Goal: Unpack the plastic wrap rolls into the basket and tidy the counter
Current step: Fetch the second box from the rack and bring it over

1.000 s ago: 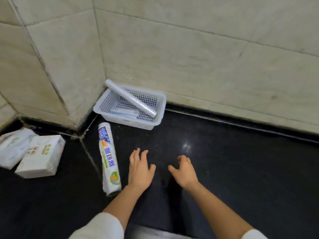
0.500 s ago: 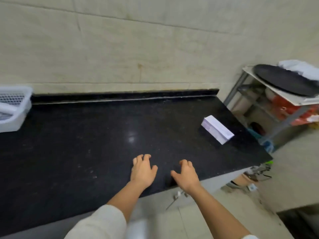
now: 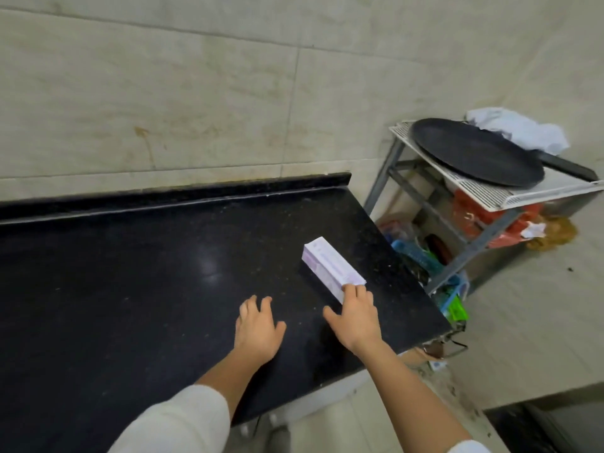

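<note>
Two hands: both spread, holding nothing
Change: right hand (image 3: 354, 317) reached the box (image 3: 331, 269); half a second earlier it was well short
Left hand (image 3: 258, 325): hovered over the desk (image 3: 130, 282)
Box: far right, unopened
Basket: out of view
Meaning: next roll probably about to be unpacked

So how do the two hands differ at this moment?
The right hand reaches further forward than the left hand. Its fingers touch the near end of the white box, while the left hand touches nothing but sits low over the black counter. Both are open, palm down, fingers spread.
</note>
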Available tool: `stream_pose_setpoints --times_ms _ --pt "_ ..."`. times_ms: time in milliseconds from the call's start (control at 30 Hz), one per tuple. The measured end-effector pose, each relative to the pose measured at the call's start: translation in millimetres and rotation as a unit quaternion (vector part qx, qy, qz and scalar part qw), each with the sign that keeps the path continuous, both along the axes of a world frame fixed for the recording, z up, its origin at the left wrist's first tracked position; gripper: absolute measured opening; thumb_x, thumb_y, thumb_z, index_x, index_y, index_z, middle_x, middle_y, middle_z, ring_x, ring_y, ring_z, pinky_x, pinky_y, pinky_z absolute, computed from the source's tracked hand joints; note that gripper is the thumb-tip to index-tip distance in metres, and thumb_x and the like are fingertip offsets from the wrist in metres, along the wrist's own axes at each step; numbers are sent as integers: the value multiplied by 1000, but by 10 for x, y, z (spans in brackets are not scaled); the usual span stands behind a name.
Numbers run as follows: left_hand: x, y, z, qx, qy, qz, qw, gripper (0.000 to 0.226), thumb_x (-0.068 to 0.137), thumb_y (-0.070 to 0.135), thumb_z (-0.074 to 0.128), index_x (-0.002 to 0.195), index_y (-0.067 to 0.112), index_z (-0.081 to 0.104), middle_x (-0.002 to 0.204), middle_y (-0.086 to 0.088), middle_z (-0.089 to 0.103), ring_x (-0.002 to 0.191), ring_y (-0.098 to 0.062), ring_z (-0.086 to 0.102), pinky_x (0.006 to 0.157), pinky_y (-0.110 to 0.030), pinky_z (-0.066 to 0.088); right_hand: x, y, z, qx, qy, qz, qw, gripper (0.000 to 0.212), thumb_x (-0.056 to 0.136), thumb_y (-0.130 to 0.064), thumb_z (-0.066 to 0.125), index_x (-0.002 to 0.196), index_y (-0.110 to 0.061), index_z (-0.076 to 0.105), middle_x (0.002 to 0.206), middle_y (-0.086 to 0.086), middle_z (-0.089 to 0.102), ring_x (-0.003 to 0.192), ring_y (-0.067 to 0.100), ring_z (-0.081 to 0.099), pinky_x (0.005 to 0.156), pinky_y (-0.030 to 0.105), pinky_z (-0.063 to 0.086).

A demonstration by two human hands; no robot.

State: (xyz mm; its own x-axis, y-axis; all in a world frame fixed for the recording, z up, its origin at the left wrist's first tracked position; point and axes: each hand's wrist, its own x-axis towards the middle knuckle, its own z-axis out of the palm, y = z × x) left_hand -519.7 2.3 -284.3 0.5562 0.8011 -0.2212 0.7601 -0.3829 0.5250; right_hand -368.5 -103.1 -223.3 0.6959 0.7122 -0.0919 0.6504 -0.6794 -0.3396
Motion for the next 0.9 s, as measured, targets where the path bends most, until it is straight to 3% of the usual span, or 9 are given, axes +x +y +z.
stream_pose_setpoints --times_ms 300,433,633,767,900 --pt "347 171 -426 49 69 36 996 67 92 54 34 151 29 12 160 -8 6 146 -26 6 116 -49 13 815 619 -155 -50 16 20 998 77 81 -50 60 142 -16 28 138 6 40 126 27 39 99 43 37" --pt "283 128 -515 81 76 27 993 67 93 55 27 152 32 4 162 -5 3 147 -24 6 116 -44 14 806 717 -301 -53 21 33 998 77 77 -52 60 138 -17 28 128 4 46 118 26 45 93 42 40" --pt "295 116 -462 64 91 28 993 68 94 56 23 151 33 -7 162 -2 -10 148 -20 -5 118 -40 5 845 704 -367 -38 11 65 997 73 80 -42 60 139 -15 26 130 6 47 118 27 47 93 43 43" --pt "352 151 -327 -3 91 36 995 71 94 54 31 152 30 -3 161 -5 -13 148 -24 -11 119 -43 -1 835 690 -342 -11 20 101 995 70 80 -39 62 137 -15 28 128 6 48 113 27 50 91 42 46" --pt "205 47 -129 -6 20 152 988 67 95 46 41 151 25 10 160 -10 3 147 -28 3 119 -44 13 667 761 -299 37 45 158 986 62 78 -37 63 129 -17 36 119 3 51 104 25 52 85 41 47"
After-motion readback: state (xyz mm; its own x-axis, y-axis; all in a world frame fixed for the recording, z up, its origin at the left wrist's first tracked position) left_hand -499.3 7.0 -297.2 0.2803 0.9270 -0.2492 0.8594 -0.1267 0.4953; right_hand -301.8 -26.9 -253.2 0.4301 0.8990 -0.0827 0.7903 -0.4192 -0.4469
